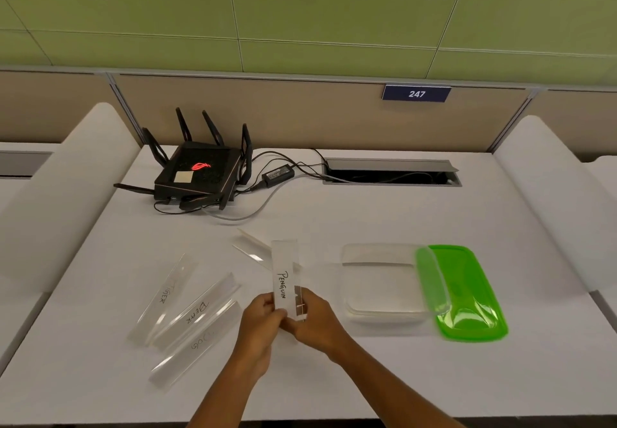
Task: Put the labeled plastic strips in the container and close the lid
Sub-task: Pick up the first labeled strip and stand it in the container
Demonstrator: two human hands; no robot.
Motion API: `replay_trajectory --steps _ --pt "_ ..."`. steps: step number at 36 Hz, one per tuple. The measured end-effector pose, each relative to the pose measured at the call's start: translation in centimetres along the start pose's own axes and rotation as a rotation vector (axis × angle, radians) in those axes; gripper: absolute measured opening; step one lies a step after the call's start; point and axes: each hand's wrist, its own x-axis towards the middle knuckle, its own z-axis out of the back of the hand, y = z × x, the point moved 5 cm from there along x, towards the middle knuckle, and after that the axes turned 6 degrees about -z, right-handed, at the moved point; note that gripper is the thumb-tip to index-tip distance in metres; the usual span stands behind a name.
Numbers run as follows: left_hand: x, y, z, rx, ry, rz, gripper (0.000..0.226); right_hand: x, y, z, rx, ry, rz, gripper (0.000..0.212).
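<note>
Both hands hold a clear plastic strip labeled PENGUIN upright above the table. My left hand and my right hand pinch its lower end. Three more strips lie flat to the left, labeled TIGER, BEAR and DOG. Another clear strip lies behind the held one; its label is not readable. The clear container stands open to the right of my hands. Its green lid leans on the container's right rim.
A black router with antennas sits at the back left, with a power brick and cables trailing to a cable slot in the desk. White dividers flank the white table.
</note>
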Motion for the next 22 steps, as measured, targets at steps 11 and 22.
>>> replay_trajectory --steps 11,22 --pt "-1.0 -2.9 -4.4 -0.204 0.075 -0.001 0.03 -0.3 2.0 5.3 -0.014 -0.062 0.088 0.064" --pt "0.3 -8.2 -7.4 -0.115 0.019 -0.213 0.026 -0.5 2.7 15.4 -0.303 -0.204 0.228 0.072"
